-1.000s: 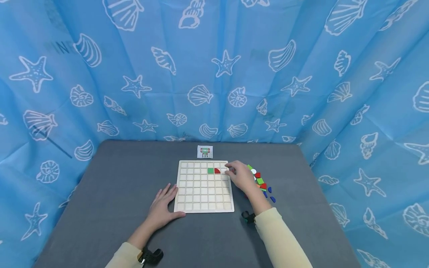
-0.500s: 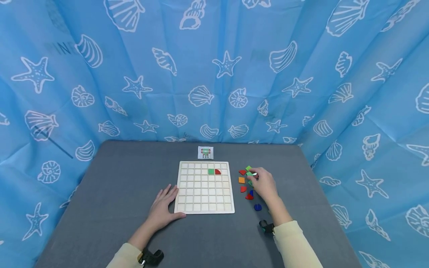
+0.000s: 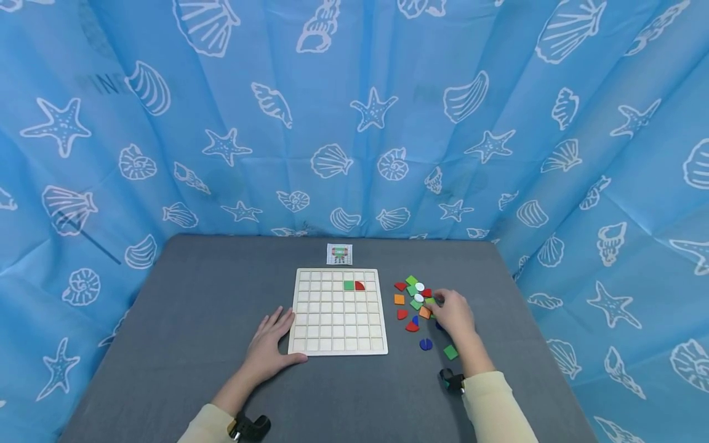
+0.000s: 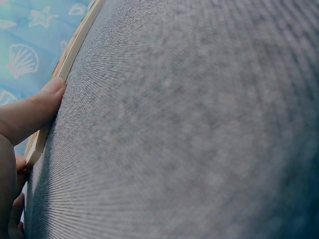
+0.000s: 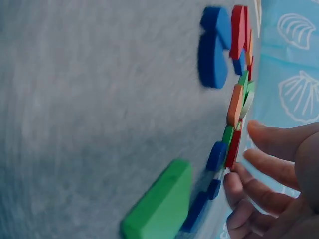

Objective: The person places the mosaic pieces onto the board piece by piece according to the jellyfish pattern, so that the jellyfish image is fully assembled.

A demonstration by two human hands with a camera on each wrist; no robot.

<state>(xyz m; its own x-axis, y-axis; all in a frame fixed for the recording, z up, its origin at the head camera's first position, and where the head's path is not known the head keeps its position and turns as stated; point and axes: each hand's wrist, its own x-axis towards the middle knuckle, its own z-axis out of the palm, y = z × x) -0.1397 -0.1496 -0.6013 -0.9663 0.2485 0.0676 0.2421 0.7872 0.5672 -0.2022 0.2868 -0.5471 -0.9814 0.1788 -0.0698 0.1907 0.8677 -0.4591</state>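
Note:
A pale gridded board [image 3: 324, 316] lies on the table, with a green square [image 3: 348, 285] and a red quarter-circle [image 3: 360, 286] side by side in its cells. My left hand [image 3: 268, 346] rests at the board's near left corner, fingers along the side. In the left wrist view the thumb touches the board's edge [image 4: 82, 37]. Over the loose pieces right of the board is my right hand [image 3: 455, 315], fingers bent. Its thumb and fingertips stand apart in the right wrist view, beside a red piece [image 5: 233, 149]; no piece shows between them.
Loose pieces include an orange square [image 3: 399, 299], white discs [image 3: 418, 298], blue half-circles [image 3: 426, 344] and a green square [image 3: 451, 352] nearest the right forearm. A small pattern card [image 3: 339, 254] lies behind the board. A blue shell-print curtain [image 3: 354, 154] hangs behind the table.
My right hand has moved from the board's upper right corner to the loose pieces, then slightly farther right and nearer. The left hand and the pieces on the board have stayed put.

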